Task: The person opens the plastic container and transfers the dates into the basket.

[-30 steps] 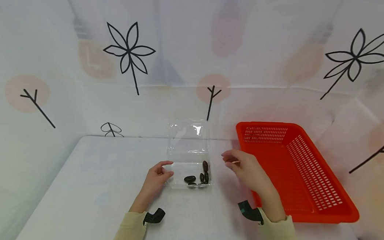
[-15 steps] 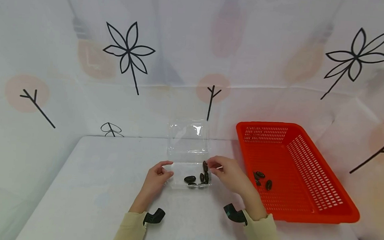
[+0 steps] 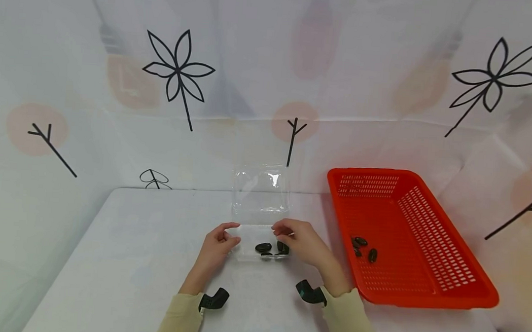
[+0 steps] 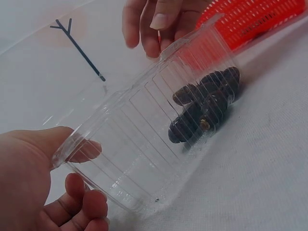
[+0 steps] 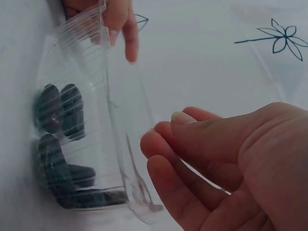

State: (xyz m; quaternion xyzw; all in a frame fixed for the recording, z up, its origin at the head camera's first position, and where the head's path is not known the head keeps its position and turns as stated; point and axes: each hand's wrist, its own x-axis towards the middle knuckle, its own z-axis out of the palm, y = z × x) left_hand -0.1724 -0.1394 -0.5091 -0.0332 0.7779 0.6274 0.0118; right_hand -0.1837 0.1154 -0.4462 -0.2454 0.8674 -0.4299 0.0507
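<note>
A clear plastic clamshell box stands on the table with its lid raised at the back. My left hand grips its left edge, thumb over the rim and fingers outside. Several dark, shiny oval fruits, resembling dates, lie in the box toward its right side. Over that side hovers my right hand, fingers loosely bent and thumb near the index finger. In the right wrist view nothing shows between the right fingertips. From the head view, that hand hides part of the fruits.
To the right, a red plastic basket with slotted walls stands close by my right forearm. Several similar dark fruits lie on its floor near the left wall. A white patterned cloth hangs behind the table.
My right hand has moved left from beside the red basket to over the box, uncovering fruits in the basket. The left hand has stayed on the box's edge.
</note>
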